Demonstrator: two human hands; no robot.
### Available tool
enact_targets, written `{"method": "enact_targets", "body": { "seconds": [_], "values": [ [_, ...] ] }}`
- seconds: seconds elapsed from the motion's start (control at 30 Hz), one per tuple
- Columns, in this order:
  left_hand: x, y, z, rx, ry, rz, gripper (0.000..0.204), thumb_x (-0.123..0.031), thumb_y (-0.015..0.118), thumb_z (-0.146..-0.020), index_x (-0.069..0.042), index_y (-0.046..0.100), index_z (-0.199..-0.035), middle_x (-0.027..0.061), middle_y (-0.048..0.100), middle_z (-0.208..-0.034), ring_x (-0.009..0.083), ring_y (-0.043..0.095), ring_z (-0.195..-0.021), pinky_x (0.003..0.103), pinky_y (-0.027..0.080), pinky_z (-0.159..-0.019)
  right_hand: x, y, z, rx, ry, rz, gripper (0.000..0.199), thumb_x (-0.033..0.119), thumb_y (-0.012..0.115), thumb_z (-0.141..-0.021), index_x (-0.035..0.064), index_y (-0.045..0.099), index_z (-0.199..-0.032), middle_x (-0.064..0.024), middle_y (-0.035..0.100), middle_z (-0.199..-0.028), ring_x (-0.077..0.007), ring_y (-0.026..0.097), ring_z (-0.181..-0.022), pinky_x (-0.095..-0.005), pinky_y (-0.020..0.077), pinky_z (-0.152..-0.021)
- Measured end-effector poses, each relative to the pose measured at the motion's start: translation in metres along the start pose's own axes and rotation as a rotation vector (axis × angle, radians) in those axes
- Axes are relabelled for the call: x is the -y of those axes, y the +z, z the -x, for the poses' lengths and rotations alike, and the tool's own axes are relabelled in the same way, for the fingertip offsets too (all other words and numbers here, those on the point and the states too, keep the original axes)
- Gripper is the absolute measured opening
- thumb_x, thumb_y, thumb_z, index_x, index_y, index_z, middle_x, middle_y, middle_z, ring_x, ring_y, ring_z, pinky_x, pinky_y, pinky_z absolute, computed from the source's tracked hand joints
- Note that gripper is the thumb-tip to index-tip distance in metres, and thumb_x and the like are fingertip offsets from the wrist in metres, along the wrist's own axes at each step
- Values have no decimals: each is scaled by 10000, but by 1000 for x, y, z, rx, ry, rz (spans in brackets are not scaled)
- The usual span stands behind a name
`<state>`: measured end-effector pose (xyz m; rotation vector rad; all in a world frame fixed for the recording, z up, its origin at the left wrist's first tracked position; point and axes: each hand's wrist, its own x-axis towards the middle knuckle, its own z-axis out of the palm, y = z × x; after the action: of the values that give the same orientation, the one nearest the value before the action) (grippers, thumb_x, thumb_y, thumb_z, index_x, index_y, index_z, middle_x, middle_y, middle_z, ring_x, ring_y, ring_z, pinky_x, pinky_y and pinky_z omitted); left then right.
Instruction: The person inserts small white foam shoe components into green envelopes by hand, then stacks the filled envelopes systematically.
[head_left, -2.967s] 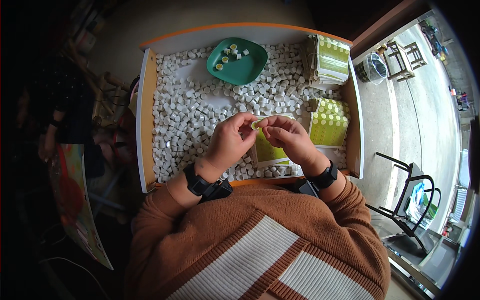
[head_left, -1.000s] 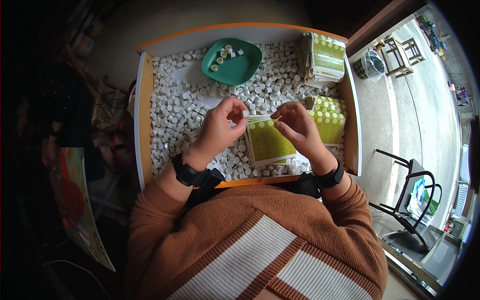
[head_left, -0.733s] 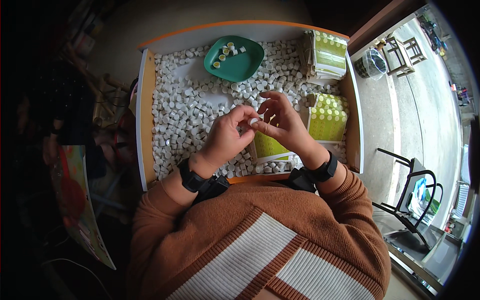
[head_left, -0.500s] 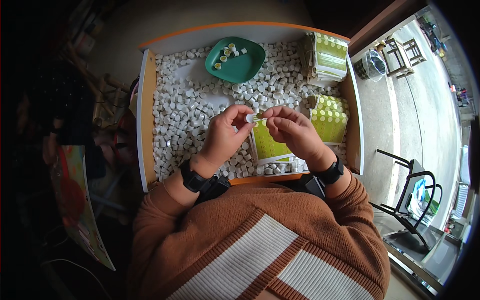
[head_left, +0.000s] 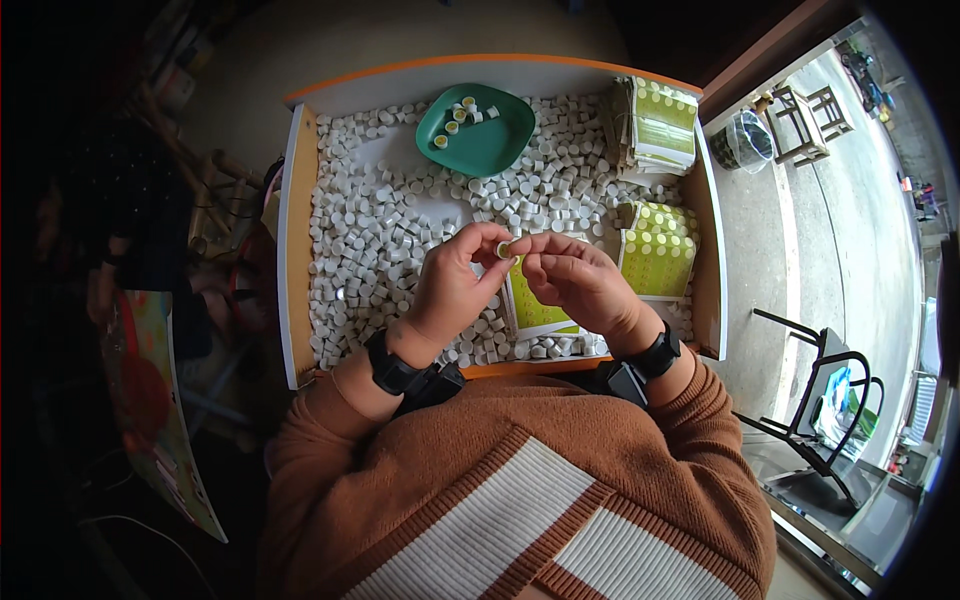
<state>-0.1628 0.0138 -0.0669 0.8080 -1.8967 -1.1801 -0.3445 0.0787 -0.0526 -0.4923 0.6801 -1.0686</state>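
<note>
Cap (head_left: 503, 250): small white one, pinched between the fingertips of both hands above the near middle of the tray.
Left hand (head_left: 452, 283): fingers closed on the cap from the left.
Right hand (head_left: 577, 283): fingertips together at the cap's right side, seemingly pressing a green dot onto it; the dot itself is too small to be sure of.
Sticker sheet (head_left: 535, 305): green, lying just under the hands on the caps.
Done: a few caps with green tops lie in the green dish (head_left: 478, 135) at the far middle, by my judgement a small share.
Left: loose white caps (head_left: 370, 250) cover nearly the whole tray (head_left: 297, 250), so most of the work looks undone.
Spare sheets: one (head_left: 657, 255) at the right, a stack (head_left: 655, 125) at the far right corner.
</note>
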Motion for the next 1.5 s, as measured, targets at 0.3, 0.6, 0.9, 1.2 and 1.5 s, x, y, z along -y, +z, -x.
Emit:
{"method": "enact_targets", "body": {
  "seconds": [0.3,0.6,0.9,1.2,1.5],
  "values": [
    [-4,-6,3,0,-1,-6,204,-44,626,-848,-21,568,-1043,60,644,-793,145,637,-692,273,508,-646,-1,6,0,-92,-19,341,286,113,579,-903,9,551,-1168,35,520,-862,-42,452,-731,-168,362,-638],
    [53,-73,-34,37,-364,-166,148,-123,649,-841,-9,604,-923,55,588,-796,135,572,-665,286,487,-632,-4,-22,11,-290,-172,587,245,104,564,-924,17,539,-1151,44,523,-878,-23,441,-744,-164,366,-667],
    [62,-70,-49,304,-81,-849,160,-124,703,-735,-51,640,-862,118,571,-874,326,579,-874,405,486,-754,-4,-41,21,-357,-228,664,228,101,557,-927,8,547,-1135,49,513,-872,-22,441,-751,-167,377,-678],
    [37,-60,-55,344,-171,-671,143,-99,661,-783,-28,540,-813,91,579,-848,259,588,-813,345,486,-722,-5,-51,18,-590,-495,1569,210,58,660,-787,29,624,-992,-82,567,-859,-234,575,-763,-303,480,-689],
    [18,22,-8,354,-400,366,90,-73,604,-877,-24,551,-930,-14,555,-804,61,544,-754,208,452,-675,-8,-52,17,-586,-483,1612,193,72,689,-752,29,635,-931,-125,586,-890,-316,604,-809,-367,502,-704]
  ]
}}
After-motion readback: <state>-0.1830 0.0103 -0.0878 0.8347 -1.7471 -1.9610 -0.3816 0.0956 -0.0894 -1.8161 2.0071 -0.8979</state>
